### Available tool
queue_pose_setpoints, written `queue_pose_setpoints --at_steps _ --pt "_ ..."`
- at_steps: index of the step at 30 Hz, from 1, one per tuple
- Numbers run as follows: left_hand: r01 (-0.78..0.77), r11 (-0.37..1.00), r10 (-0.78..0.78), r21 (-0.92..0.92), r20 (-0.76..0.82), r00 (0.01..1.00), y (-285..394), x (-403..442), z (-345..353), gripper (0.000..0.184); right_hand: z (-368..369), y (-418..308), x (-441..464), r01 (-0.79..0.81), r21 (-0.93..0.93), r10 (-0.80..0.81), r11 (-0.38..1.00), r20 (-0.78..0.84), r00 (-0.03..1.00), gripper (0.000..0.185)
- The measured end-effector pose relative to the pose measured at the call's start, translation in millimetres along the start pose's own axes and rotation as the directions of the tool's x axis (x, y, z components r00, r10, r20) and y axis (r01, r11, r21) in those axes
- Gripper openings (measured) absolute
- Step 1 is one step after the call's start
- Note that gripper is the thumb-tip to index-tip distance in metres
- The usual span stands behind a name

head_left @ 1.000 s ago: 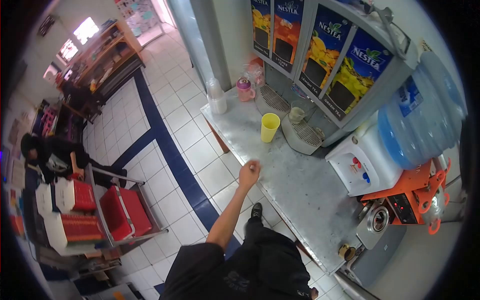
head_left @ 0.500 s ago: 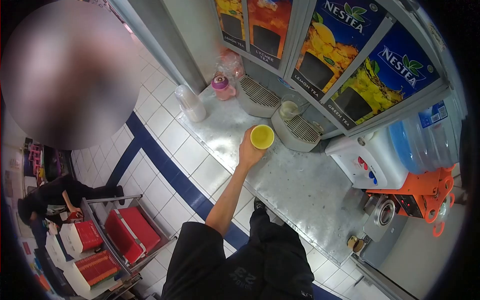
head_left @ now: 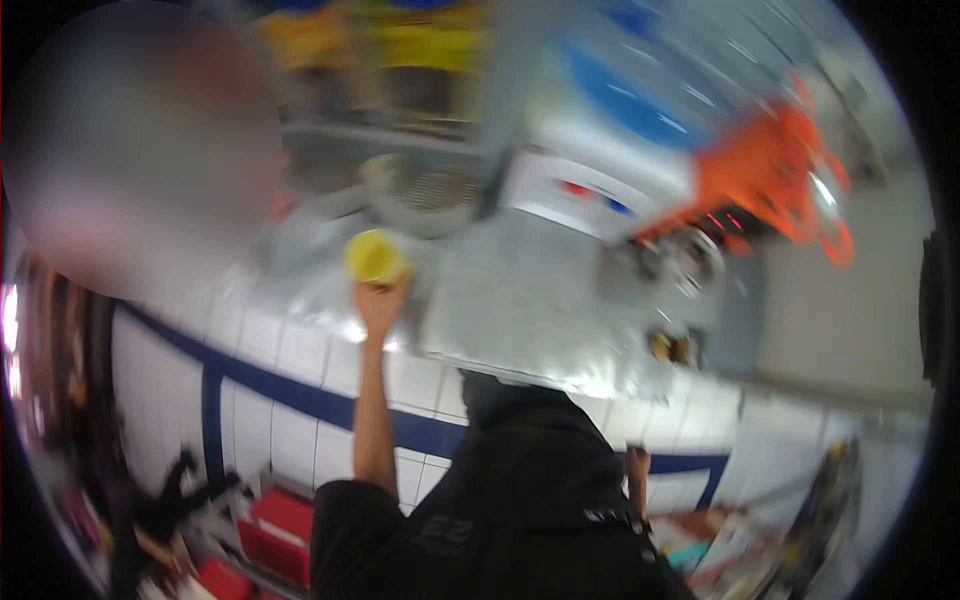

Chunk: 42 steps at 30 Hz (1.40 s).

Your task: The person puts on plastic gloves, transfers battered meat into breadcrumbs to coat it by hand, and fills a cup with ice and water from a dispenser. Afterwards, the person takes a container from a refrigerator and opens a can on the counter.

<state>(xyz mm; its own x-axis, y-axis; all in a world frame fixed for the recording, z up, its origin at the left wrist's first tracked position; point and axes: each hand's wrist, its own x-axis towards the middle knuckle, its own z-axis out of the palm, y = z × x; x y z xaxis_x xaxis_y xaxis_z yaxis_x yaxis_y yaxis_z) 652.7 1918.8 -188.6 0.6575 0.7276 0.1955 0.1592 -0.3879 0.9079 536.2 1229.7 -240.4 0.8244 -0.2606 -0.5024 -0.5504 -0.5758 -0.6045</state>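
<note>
My left hand [head_left: 382, 302] is wrapped round the near side of a yellow cup [head_left: 375, 256] above the metal counter [head_left: 520, 300]. The cup's open top faces me; its contents are too blurred to tell. Just beyond is the drink dispenser's grey drip tray [head_left: 440, 195], with a pale cup [head_left: 383, 172] at its left. My right hand [head_left: 638, 462] hangs low beside my dark clothing, right of my body. Its fingers are smeared, and I cannot make out anything in it.
A white water dispenser [head_left: 575, 190] stands at the counter's back, left of an orange machine [head_left: 770, 180]. A small brown-gold item [head_left: 670, 347] sits near the right front corner. Red containers [head_left: 275, 530] and a dark-clothed person [head_left: 125, 520] are at lower left.
My left hand went from empty to gripping the yellow cup. The view has since swung right, shifting counter and dispensers leftward and blurring them. My right hand now shows beside my body.
</note>
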Motion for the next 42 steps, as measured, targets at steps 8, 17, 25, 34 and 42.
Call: queue_pose_setpoints --at_steps 8,17,25,34,42 --pt "0.072 0.997 -0.065 -0.009 0.315 0.947 97.5 -111.2 72.2 0.039 -79.0 -102.6 80.7 0.204 -0.249 -0.307 0.947 -0.504 0.808 0.025" --pt "-0.013 0.997 0.046 -0.082 0.417 0.908 173.3 -266.0 240.7 0.040 -136.6 -194.6 252.5 0.608 -0.713 -0.804 0.349 0.105 0.586 0.031" --pt "0.145 0.989 -0.145 0.013 0.185 0.972 211.6 -311.3 306.5 0.039 -143.7 -212.0 287.3 0.629 -0.667 -0.709 0.400 0.210 0.674 0.060" --pt "0.105 0.993 -0.093 -0.055 0.190 0.977 211.4 -309.7 310.2 0.035 -293.0 -270.5 226.1 0.544 -0.766 -0.823 0.342 0.034 0.567 0.043" --pt "0.143 0.989 -0.134 -0.027 0.206 0.969 206.2 -309.4 311.7 0.037 -451.3 -243.6 263.3 0.340 -0.788 -0.840 0.513 -0.380 0.387 0.023"
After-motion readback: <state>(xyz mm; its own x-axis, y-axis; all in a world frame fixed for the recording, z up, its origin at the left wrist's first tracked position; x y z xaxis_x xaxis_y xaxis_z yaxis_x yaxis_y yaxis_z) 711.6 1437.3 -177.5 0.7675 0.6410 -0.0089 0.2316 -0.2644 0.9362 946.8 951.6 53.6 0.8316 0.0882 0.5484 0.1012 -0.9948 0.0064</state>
